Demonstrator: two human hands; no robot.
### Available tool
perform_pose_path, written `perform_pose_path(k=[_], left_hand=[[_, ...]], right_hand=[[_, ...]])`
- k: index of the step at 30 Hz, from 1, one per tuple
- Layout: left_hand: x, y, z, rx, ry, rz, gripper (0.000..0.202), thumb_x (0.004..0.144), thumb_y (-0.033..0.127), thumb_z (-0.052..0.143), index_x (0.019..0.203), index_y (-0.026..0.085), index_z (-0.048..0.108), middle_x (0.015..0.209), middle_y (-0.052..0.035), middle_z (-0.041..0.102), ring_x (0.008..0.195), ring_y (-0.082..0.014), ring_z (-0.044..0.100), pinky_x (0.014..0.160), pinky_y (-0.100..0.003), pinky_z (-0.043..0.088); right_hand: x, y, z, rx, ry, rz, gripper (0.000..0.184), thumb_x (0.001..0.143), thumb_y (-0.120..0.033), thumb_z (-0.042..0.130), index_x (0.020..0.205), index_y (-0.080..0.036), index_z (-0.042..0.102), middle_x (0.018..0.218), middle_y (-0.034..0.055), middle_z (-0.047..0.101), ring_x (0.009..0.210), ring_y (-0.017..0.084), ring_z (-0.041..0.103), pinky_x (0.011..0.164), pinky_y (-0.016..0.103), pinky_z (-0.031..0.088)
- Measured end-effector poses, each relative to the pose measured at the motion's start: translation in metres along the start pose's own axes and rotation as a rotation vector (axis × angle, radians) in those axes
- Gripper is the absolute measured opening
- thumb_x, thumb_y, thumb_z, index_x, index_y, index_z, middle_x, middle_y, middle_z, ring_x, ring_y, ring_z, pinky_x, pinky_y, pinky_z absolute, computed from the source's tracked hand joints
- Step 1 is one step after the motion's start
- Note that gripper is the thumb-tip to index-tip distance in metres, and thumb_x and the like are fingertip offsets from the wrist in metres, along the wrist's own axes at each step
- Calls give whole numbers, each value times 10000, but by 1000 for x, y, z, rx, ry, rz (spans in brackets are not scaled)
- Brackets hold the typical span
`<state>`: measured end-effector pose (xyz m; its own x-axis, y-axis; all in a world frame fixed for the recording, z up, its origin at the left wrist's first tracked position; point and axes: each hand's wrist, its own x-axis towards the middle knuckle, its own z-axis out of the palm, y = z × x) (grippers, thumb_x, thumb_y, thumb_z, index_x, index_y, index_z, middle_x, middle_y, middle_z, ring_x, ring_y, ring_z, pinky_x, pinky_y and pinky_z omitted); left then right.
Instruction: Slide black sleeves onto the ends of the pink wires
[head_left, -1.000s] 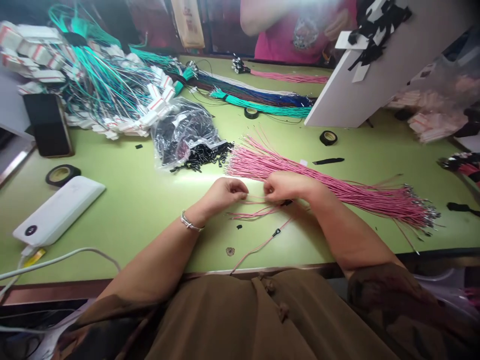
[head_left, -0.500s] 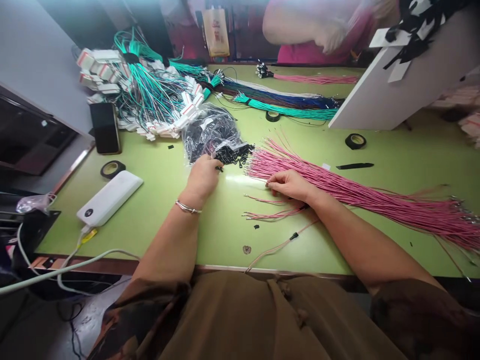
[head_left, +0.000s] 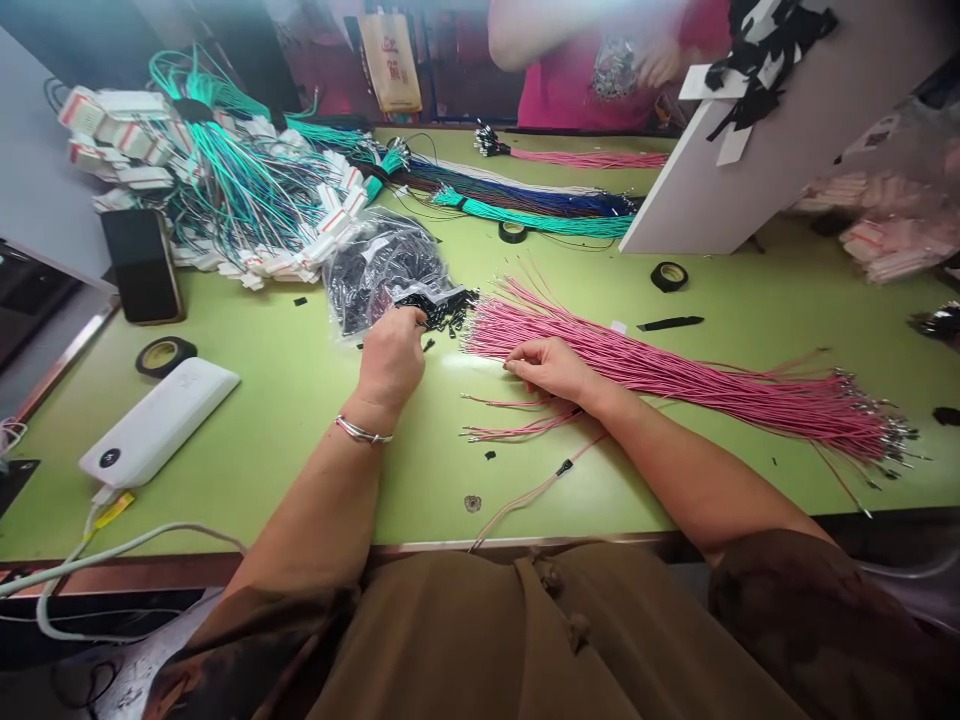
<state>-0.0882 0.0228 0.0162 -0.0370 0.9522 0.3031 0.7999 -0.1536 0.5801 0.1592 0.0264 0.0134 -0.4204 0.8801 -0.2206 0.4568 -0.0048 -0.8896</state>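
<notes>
Head: work splits as left hand moves to black caps, right hand beside pink wires; fingers curled, grips unclear.

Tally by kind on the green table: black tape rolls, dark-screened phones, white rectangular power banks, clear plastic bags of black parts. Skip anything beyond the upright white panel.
Black tape rolls: 3
Dark-screened phone: 1
White rectangular power bank: 1
Clear plastic bag of black parts: 1
Total: 6
</notes>
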Motion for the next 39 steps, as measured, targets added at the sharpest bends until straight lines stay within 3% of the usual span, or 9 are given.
perform_pose_path(k=[2, 6, 8, 11, 21, 26, 35, 39], left_hand=[[-5, 11, 5, -324, -9, -158, 226, 839, 137, 571, 1025, 148, 699, 844, -60, 660, 818, -192, 601, 863, -355, 485], [-15, 27, 20, -1021, -179, -566, 106, 777, 143, 706, 876, 106, 714, 727, -35, 657, 623, -111, 617, 677, -258, 529], [-16, 32, 24, -1207, -190, -708, 87, 739, 82, 741, 810, 93, 693, 727, -34, 662, 627, -108, 653, 671, -233, 550], [-15, 34, 25, -1316, -169, -804, 83, 768, 4, 691, 757, 82, 665, 713, -26, 653, 646, -105, 683, 694, -204, 572], [-14, 37, 19, -1323, -203, -813, 111, 810, -27, 629, 768, 71, 662, 689, -25, 654, 616, -105, 697, 627, -164, 574], [-15, 35, 21, -1283, -259, -790, 85, 744, 4, 723, 771, 71, 678, 694, -28, 673, 617, -111, 702, 638, -172, 583], [-22, 35, 26, -1182, -259, -648, 291, 560, 173, 896, 728, 96, 671, 656, -22, 684, 628, -126, 701, 653, -210, 573], [-23, 38, 25, -1072, -339, -572, 319, 546, 261, 895, 719, 106, 676, 647, -47, 700, 583, -126, 668, 609, -237, 555]], right_hand=[[-1, -1, 0, 33, 16, -23, 270, 756, -370, 630, 828, -120, 701, 482, -25, 565, 413, 74, 439, 432, 201, 310], [-3, 1, -1, 103, 63, -76, 272, 735, -384, 650, 768, -117, 684, 541, 6, 627, 435, 64, 430, 441, 199, 308], [-4, 2, -1, 122, 62, -92, 263, 730, -381, 658, 747, -120, 677, 549, 10, 636, 441, 62, 422, 445, 200, 303], [-5, 3, -2, 127, 39, -100, 252, 730, -375, 664, 738, -123, 672, 549, 9, 634, 446, 59, 413, 449, 201, 293], [-5, 3, 0, 91, 46, -95, 240, 749, -364, 633, 736, -126, 659, 542, -4, 618, 425, 51, 381, 442, 201, 284], [-4, 3, -1, 77, 56, -77, 240, 750, -364, 625, 727, -127, 654, 523, -9, 603, 421, 56, 393, 446, 203, 295], [-3, 6, -2, 16, 20, -115, 257, 800, -376, 600, 739, -131, 646, 574, 7, 634, 465, 68, 432, 495, 209, 337], [-1, 10, -6, -43, -83, -190, 250, 830, -366, 581, 803, -136, 676, 596, -3, 629, 538, 90, 513, 594, 226, 401]])
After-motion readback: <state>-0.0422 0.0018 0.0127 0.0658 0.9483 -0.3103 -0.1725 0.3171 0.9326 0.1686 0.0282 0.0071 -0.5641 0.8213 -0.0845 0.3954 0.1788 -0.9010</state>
